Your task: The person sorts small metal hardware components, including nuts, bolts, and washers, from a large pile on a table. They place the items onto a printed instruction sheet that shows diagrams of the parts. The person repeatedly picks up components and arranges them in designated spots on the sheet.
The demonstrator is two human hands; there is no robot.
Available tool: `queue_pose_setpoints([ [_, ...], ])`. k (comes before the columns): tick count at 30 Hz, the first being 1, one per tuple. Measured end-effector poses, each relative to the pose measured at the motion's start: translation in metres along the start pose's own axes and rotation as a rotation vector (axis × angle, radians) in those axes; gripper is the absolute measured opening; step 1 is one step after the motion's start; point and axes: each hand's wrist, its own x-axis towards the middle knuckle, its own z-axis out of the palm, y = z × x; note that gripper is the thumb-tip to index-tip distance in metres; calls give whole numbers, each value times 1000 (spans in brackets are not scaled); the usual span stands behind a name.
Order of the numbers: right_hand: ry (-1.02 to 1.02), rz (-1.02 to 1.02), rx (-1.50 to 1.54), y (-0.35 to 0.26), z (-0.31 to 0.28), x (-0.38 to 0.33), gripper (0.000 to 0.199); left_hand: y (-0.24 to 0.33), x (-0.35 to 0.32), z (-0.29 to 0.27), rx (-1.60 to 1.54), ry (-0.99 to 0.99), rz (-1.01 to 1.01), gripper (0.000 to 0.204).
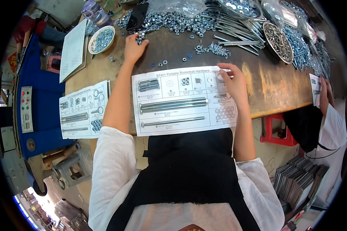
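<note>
My left hand (pixel 134 49) is closed around a small cluster of metal nuts (pixel 141 37) at the near edge of a large heap of nuts (pixel 177 24). In front of me, at the table's near edge, lies a printed hardware sheet (pixel 173 127) with pictures of bolts, nuts and washers. My right hand (pixel 234 84) is over the sheet's upper right corner, its thumb and forefinger curved and a little apart, with nothing visible between them. A few loose nuts (pixel 165 62) lie between the sheet and the heap.
A bowl of small hardware (pixel 103 40) and white papers (pixel 74 50) are at left, above another hardware sheet (pixel 81 131). Long bolts (pixel 239 32), short screws (pixel 214 49) and a bowl of screws (pixel 277 42) lie at right. A black phone (pixel 137 17) rests by the nuts. Another person's hand (pixel 326 92) holds a sheet.
</note>
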Motion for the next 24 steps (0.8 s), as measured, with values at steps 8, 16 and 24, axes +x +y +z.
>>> queue_pose_setpoints([
  [8, -27, 19, 86, 5, -12, 14, 21, 73, -55, 23, -76, -238, 133, 74],
  [16, 104, 34, 10, 23, -42, 11, 22, 95, -68, 19, 10, -467, 463, 62],
  [24, 219, -55, -263, 26, -13, 55, 13, 167, -83, 41, -9, -151, 563, 22],
])
